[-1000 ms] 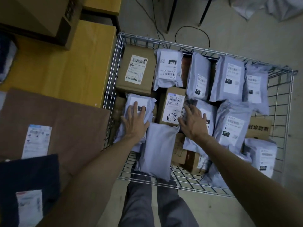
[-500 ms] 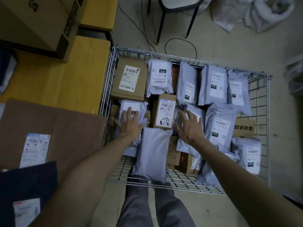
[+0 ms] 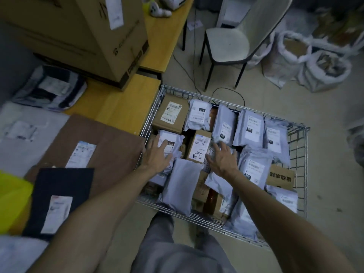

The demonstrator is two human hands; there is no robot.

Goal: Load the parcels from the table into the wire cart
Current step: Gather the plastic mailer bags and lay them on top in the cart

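Observation:
The wire cart stands on the floor right of the table and holds several grey mailer bags and brown boxes. A plain grey mailer lies face down at the cart's near side, between my two hands. My left hand hovers with spread fingers over a labelled grey bag at the cart's left wall. My right hand is open above another grey bag, beside a small box marked 2490. On the table lie a large brown flat parcel, a black parcel and a grey parcel.
A big cardboard box sits at the back of the wooden table. A yellow bag shows at the left edge. A chair, cables and white sacks stand on the floor beyond the cart.
My head has lifted, so more of the room and table shows. Both hands have drawn back slightly from the bags, the left one shifting toward the table.

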